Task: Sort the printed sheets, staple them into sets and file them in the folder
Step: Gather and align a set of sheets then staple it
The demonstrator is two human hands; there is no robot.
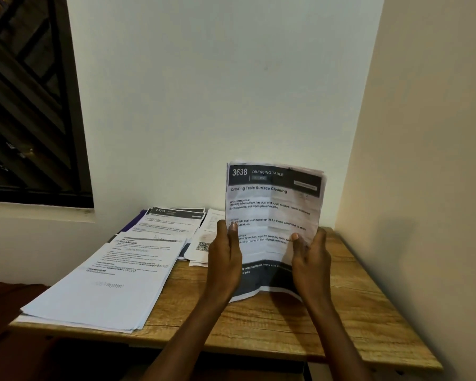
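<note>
Gripping the creased, dark-headed printed sheets upright: left hand, right hand.

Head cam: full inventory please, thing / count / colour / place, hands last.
Held printed sheets headed "3638 Dressing Table": small set, exact count unclear, white with dark header and footer bands, upright above the table's right half, bottom edge at the tabletop.
Large stack of white printed sheets: one, white with black text, table's left front, overhanging the edge.
Sheets headed "1573": a few, white with dark header, behind the large stack.
Sheets with QR code: a few, white, table centre near the wall.
Purple flat item: one, under the rear sheets; possibly the folder.
Wooden table: one, light wood grain, in the wall corner.
Window with dark grille: one, upper left.
Left hand: grips the held sheets' left edge.
Right hand: grips their right edge.
</note>
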